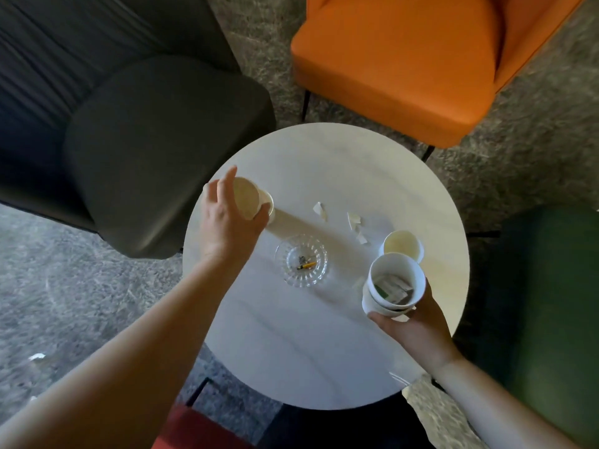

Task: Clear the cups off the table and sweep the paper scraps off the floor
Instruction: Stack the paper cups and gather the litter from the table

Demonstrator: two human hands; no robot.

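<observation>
Right hand: nearest you, at about 4 o'clock on the round table. Your fingers are curled under and around the nested cups, a stack of at least two with scraps of paper and a green-edged wrapper inside.
Risk at this grip: the stack leans toward you and is held low. Tip it further and the scraps will likely spill onto the table or the carpet, which only adds to the sweeping.
Left hand: at 9 o'clock near the table edge. Thumb and fingers wrap the rim of the tilted cup, which leans with its mouth toward you. I cannot tell whether its base touches the table.
Risk at this grip: a rim pinch on thin paper can buckle the wall. So close to the edge, a slip would probably drop the cup to the floor.
Standing cup: upright at 3 o'clock, just behind the stack and nearly touching it. Swing the stack carelessly and you could knock it over.
Glass dish: at the centre, between your arms, holding small debris. A forearm crossing low could nudge it.
Torn paper bits: loose on the table around 1 to 2 o'clock. Moving cups past them could brush them off.
Floor scrap: on the carpet at 8 o'clock, not yet swept.
</observation>
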